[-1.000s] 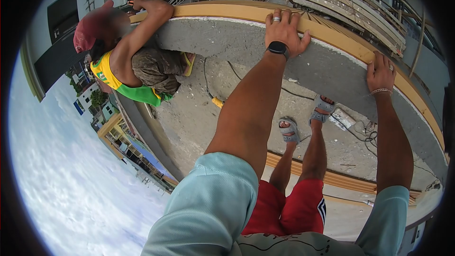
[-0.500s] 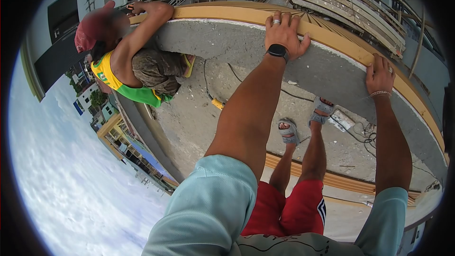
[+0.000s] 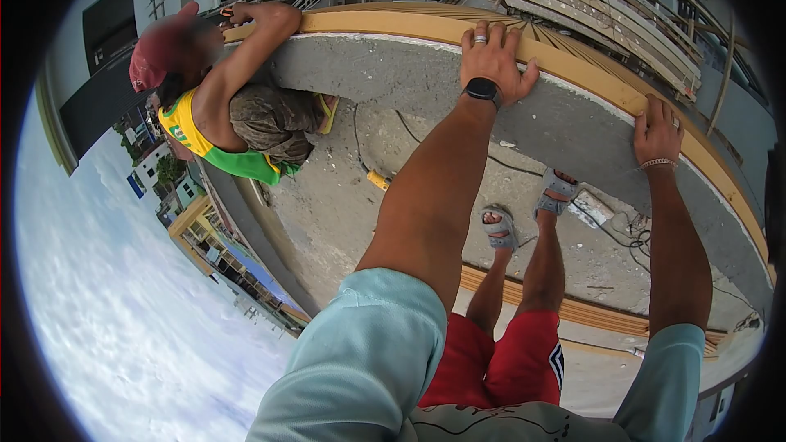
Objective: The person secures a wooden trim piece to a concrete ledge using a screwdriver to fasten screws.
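A long tan fluted panel [image 3: 385, 26] runs along the top of a grey concrete parapet wall [image 3: 565, 135], its ribbed side facing outward. My left hand [image 3: 496, 65], with a ring and a black watch, lies over the panel's top edge, fingers hooked across it and thumb out to the side. Farther right, my right hand [image 3: 657, 133], wearing a ring and a bracelet, curls its fingers over the same edge. The undersides of both hands are hidden. At the left, a co-worker [image 3: 237, 127] in a red cap crouches against the wall, one arm over the panel.
A yellow power tool [image 3: 378, 180] with a black cord lies on the concrete floor [image 3: 327, 213]. More tan ribbed strips [image 3: 606, 313] lie behind my feet. A white block [image 3: 591, 209] and tangled cords are near my sandals. Beyond the wall are scaffold planks [image 3: 565, 0].
My left hand and forearm have shifted very slightly right. My right hand stays on the panel edge, and the co-worker holds the same pose.
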Tool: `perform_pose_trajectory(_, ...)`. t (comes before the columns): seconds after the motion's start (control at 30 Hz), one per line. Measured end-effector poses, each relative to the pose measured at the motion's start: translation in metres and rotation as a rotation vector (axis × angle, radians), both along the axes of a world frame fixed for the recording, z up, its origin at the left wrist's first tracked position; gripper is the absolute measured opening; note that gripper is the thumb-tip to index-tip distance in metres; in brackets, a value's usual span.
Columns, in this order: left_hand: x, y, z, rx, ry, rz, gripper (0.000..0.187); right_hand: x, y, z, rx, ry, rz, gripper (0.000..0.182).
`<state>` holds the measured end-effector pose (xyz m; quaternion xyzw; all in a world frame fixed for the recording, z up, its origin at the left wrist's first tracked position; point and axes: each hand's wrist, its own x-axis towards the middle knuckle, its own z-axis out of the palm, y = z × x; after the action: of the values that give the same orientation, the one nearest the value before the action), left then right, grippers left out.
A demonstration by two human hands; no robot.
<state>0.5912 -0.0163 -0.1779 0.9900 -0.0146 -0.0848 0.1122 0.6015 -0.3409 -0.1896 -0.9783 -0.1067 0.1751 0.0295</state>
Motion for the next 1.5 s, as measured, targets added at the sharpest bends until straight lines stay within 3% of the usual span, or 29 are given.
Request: perform_pose_trajectory(1.5,-0.0001,-0.0004,-0.0016,-0.009,-0.001,0.005,0.056,-0.0008,-0.0018,-0.0042,-0.024,-0.022,0.008,0.044)
